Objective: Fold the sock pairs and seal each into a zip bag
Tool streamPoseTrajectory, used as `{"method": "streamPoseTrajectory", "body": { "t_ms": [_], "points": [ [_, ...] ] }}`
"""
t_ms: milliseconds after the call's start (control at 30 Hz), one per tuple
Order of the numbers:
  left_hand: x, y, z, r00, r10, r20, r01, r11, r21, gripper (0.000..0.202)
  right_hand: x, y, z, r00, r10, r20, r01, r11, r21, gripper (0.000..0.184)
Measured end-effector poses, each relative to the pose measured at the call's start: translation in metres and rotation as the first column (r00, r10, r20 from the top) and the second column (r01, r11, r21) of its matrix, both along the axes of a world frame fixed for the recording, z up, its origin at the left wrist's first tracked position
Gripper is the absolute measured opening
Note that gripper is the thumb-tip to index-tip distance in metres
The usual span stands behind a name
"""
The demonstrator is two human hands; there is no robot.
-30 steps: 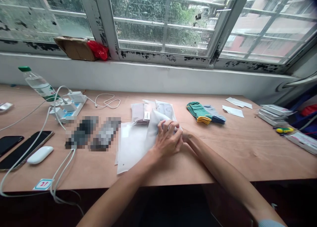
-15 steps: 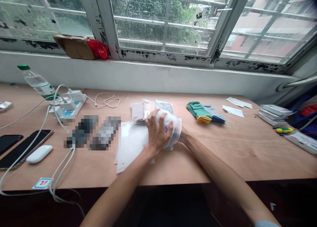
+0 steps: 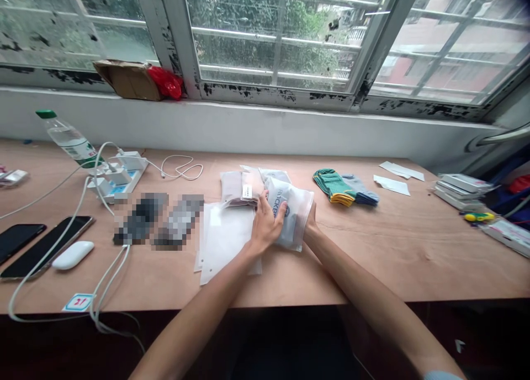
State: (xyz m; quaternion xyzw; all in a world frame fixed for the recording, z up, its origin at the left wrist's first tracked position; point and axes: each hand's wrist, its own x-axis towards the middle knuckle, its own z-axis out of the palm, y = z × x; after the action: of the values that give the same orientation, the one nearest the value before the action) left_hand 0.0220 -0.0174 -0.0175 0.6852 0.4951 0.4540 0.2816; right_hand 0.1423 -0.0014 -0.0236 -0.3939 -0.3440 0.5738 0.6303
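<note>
A frosted plastic bag (image 3: 296,220) with dark printed lettering and something grey-blue inside is held up between my two hands. My left hand (image 3: 265,222) grips its left side, thumb across the front. From the right edge, my right hand (image 3: 312,217) holds the bag, and most of its fingers are hidden behind it. Just beyond lie packed bags (image 3: 236,188) with pinkish contents, one bearing a white label. Flat frosted bags (image 3: 226,233) lie on the table under my left forearm. Folded green socks with yellow ends (image 3: 329,182) and grey socks with navy ends (image 3: 359,189) rest to the right.
On the left are a water bottle (image 3: 68,140), a power strip (image 3: 124,184) with white cables, phones (image 3: 49,244) and a white case (image 3: 73,256). White paper slips (image 3: 391,184) and stacked boxes (image 3: 461,186) are on the right. A cardboard box (image 3: 126,80) sits on the sill.
My left hand has come off the bag's front to its left side, with its fingers now closed there. The bag has turned, so its lettering shows, and its right end has swung outward.
</note>
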Motion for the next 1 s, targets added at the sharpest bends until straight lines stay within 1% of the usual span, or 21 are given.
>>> {"method": "streamPoseTrajectory", "body": {
  "t_ms": [33, 100, 167, 200, 267, 300, 333, 367, 400, 433, 500, 533, 600, 667, 700, 733, 800, 867, 933, 967, 1000],
  "points": [
    [-0.001, 0.0, 0.001, 1.0, 0.003, 0.005, -0.003, 1.0, -0.002, 0.053, 0.001, -0.002, 0.001, 0.999, -0.004, -0.032, 0.003, 1.0, -0.017, 0.042],
    [-0.004, 0.002, 0.004, 0.999, 0.028, 0.017, -0.029, 1.0, 0.003, 0.049, 0.005, -0.006, 0.005, 0.998, 0.063, -0.031, -0.064, 0.998, -0.021, 0.035],
    [-0.007, 0.006, 0.005, 0.997, 0.07, 0.021, -0.07, 0.997, 0.012, 0.045, 0.009, -0.01, 0.009, 0.986, 0.156, 0.052, -0.154, 0.988, -0.029, 0.035],
    [-0.009, 0.009, 0.004, 0.995, 0.095, 0.019, -0.095, 0.995, 0.021, 0.044, 0.013, -0.011, 0.01, 0.978, 0.18, 0.109, -0.176, 0.984, -0.038, 0.034],
    [-0.011, 0.012, 0.002, 0.988, 0.153, 0.009, -0.153, 0.986, 0.066, 0.043, 0.022, -0.016, 0.008, 0.95, 0.151, 0.275, -0.141, 0.989, -0.053, 0.028],
    [-0.011, 0.013, 0.0, 0.983, 0.184, 0.002, -0.183, 0.977, 0.107, 0.043, 0.028, -0.019, 0.006, 0.919, 0.116, 0.377, -0.103, 0.993, -0.053, 0.029],
    [-0.011, 0.014, -0.001, 0.976, 0.216, -0.011, -0.211, 0.964, 0.161, 0.044, 0.033, -0.023, 0.004, 0.871, 0.099, 0.48, -0.082, 0.995, -0.057, 0.032],
    [-0.011, 0.013, -0.003, 0.969, 0.246, -0.034, -0.233, 0.946, 0.224, 0.045, 0.038, -0.027, 0.002, 0.811, 0.114, 0.574, -0.087, 0.993, -0.073, 0.035],
    [-0.01, 0.013, -0.004, 0.958, 0.278, -0.073, -0.247, 0.926, 0.286, 0.047, 0.043, -0.033, 0.001, 0.751, 0.165, 0.639, -0.124, 0.986, -0.11, 0.036],
    [-0.009, 0.011, -0.004, 0.942, 0.311, -0.126, -0.254, 0.906, 0.338, 0.048, 0.047, -0.039, 0.0, 0.709, 0.237, 0.664, -0.174, 0.972, -0.16, 0.036],
    [-0.006, 0.008, -0.005, 0.895, 0.365, -0.257, -0.246, 0.883, 0.399, 0.048, 0.05, -0.052, 0.002, 0.68, 0.385, 0.625, -0.292, 0.923, -0.251, 0.041],
    [-0.005, 0.007, -0.005, 0.869, 0.38, -0.319, -0.238, 0.883, 0.404, 0.047, 0.049, -0.058, 0.003, 0.679, 0.437, 0.59, -0.345, 0.899, -0.269, 0.046],
    [-0.002, 0.005, -0.006, 0.83, 0.383, -0.406, -0.228, 0.896, 0.38, 0.045, 0.043, -0.068, 0.006, 0.688, 0.474, 0.55, -0.407, 0.879, -0.25, 0.064],
    [0.001, 0.006, -0.008, 0.821, 0.369, -0.436, -0.231, 0.913, 0.337, 0.042, 0.033, -0.074, 0.006, 0.692, 0.436, 0.575, -0.391, 0.896, -0.209, 0.083],
    [0.002, 0.007, -0.009, 0.825, 0.362, -0.434, -0.239, 0.919, 0.313, 0.042, 0.027, -0.076, 0.005, 0.69, 0.397, 0.605, -0.359, 0.914, -0.191, 0.087],
    [0.002, 0.008, -0.01, 0.832, 0.357, -0.425, -0.248, 0.924, 0.29, 0.042, 0.021, -0.077, 0.004, 0.687, 0.354, 0.634, -0.322, 0.931, -0.172, 0.087],
    [0.002, 0.01, -0.011, 0.849, 0.352, -0.395, -0.27, 0.93, 0.248, 0.042, 0.011, -0.078, 0.0, 0.706, 0.258, 0.659, -0.246, 0.963, -0.113, 0.078],
    [0.001, 0.01, -0.011, 0.866, 0.352, -0.356, -0.292, 0.933, 0.211, 0.042, 0.003, -0.079, -0.004, 0.779, 0.174, 0.603, -0.18, 0.982, -0.05, 0.067],
    [-0.001, 0.011, -0.01, 0.883, 0.357, -0.304, -0.309, 0.931, 0.193, 0.043, -0.001, -0.08, -0.007, 0.851, 0.131, 0.508, -0.133, 0.991, -0.032, 0.057],
    [-0.002, 0.011, -0.01, 0.892, 0.357, -0.277, -0.312, 0.93, 0.195, 0.045, -0.002, -0.08, -0.008, 0.864, 0.125, 0.488, -0.128, 0.991, -0.028, 0.052],
    [-0.003, 0.011, -0.01, 0.899, 0.356, -0.254, -0.311, 0.929, 0.202, 0.047, -0.003, -0.081, -0.008, 0.856, 0.124, 0.502, -0.136, 0.991, -0.012, 0.048]
  ]
}}
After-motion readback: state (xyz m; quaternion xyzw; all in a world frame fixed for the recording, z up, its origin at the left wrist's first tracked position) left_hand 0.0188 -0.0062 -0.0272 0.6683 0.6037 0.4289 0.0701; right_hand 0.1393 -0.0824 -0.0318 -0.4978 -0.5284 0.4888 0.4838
